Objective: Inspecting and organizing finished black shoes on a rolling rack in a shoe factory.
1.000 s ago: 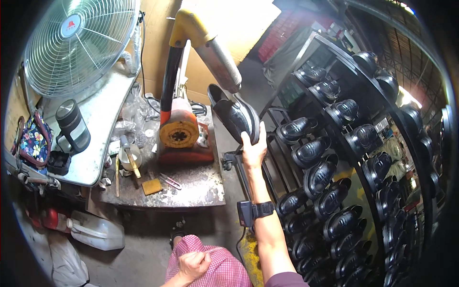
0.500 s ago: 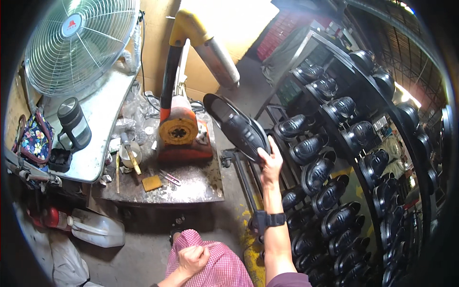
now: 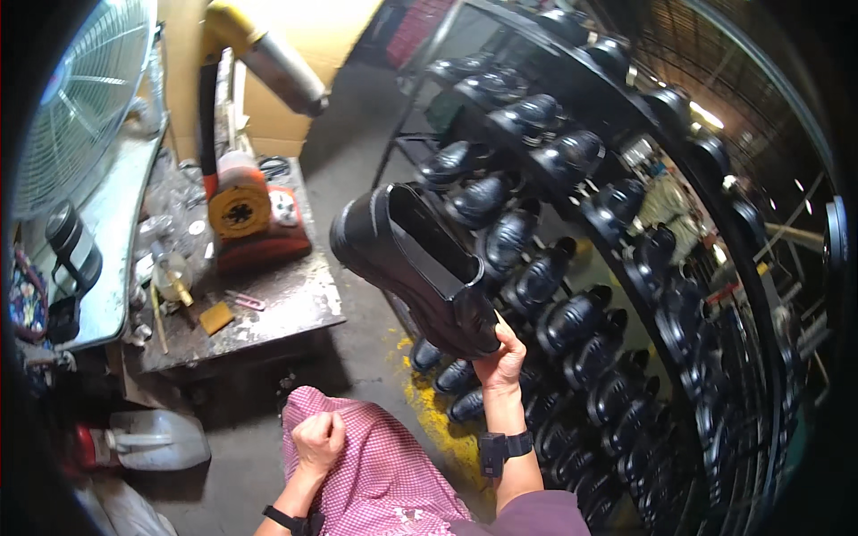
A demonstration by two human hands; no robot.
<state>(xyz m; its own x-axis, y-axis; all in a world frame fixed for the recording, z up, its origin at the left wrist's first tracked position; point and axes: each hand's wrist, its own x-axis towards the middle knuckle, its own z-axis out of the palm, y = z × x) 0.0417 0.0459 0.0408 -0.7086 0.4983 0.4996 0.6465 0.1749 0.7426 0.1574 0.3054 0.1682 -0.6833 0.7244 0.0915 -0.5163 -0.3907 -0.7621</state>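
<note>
1. The black shoe (image 3: 407,263) has moved away from the pipe (image 3: 284,73), now at its 11 o'clock. I think the pipe's part has stopped for now.
2. The shoe is held up, with rows of shoes (image 3: 572,320) at its 3 o'clock.
3. The right hand's (image 3: 502,359) grip pinches its 5 o'clock end.
4. The left hand's (image 3: 319,441) grip is a fist at 7 o'clock, by the pink cloth (image 3: 384,469).

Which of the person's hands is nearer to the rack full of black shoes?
The right hand: it grips a black shoe in front of the rack. The left hand, a fist over the pink checked apron, is farther off to the left.
</note>
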